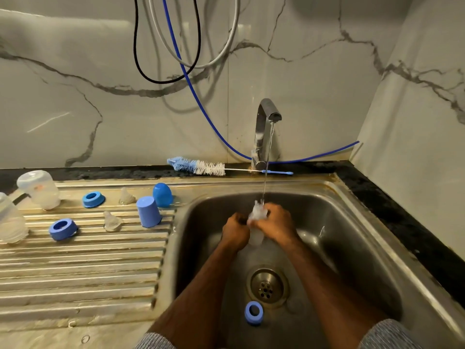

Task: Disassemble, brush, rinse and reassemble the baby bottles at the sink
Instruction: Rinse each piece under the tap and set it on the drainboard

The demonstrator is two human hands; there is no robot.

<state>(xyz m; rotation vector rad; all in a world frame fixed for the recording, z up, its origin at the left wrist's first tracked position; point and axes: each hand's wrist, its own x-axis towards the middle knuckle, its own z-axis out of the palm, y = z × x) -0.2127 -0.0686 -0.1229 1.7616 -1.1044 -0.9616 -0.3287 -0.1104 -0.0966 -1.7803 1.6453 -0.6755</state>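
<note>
A clear bottle (256, 224) sits between both hands over the sink basin (352, 238), its upper end under the thin stream of water falling from the tap (266, 122); the left hand (235, 229) curls its fingers round the bottle's left side, knuckles up; the right hand (276, 224) wraps the bottle's upper part from the right, fingers closed on it; both forearms reach in from the bottom edge and meet at the bottle, grey sleeves showing at the elbows; a blue ring (254, 312) lies in the basin just beside the drain (267, 287), near the forearms; on the ridged draining board (75, 268) to the left stand two blue caps (148, 211), upside down and close together; near them lie two clear teats (112, 221) and two more blue rings (63, 229); two clear bottles (39, 188) stand inverted at the board's far left; a blue and white bottle brush (198, 167) lies on the dark counter (392, 205) behind the sink, its wire handle running past the tap's base
</note>
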